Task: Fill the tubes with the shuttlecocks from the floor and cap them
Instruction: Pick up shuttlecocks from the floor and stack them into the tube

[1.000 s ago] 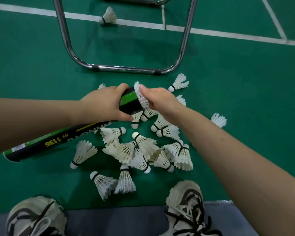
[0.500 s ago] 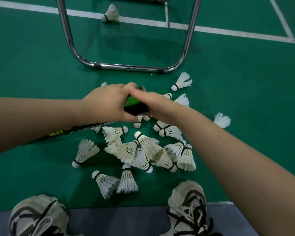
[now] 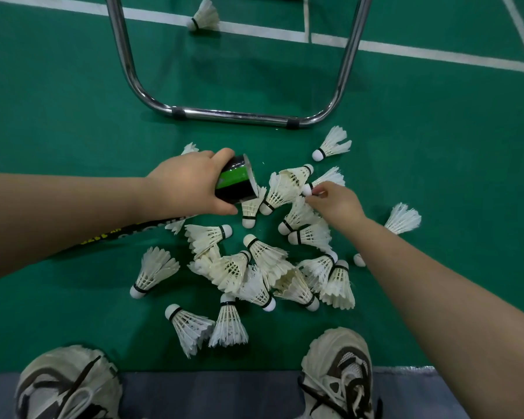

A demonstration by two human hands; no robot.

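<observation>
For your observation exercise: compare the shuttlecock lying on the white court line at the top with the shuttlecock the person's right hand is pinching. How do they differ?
The shuttlecock on the line lies alone beyond the metal frame, untouched; the pinched shuttlecock sits at the pile's edge, its cork gripped by the right hand. The first's cork points left and down, as does the second's. Both are white-feathered with a white cork.

tube (image 3: 235, 184): black with green band, uncapped, tilted, gripped by left hand (image 3: 188, 184)
shuttlecocks (image 3: 254, 267): white, feathered, heaped below both hands; one cork pinched by right hand (image 3: 335, 202)
</observation>
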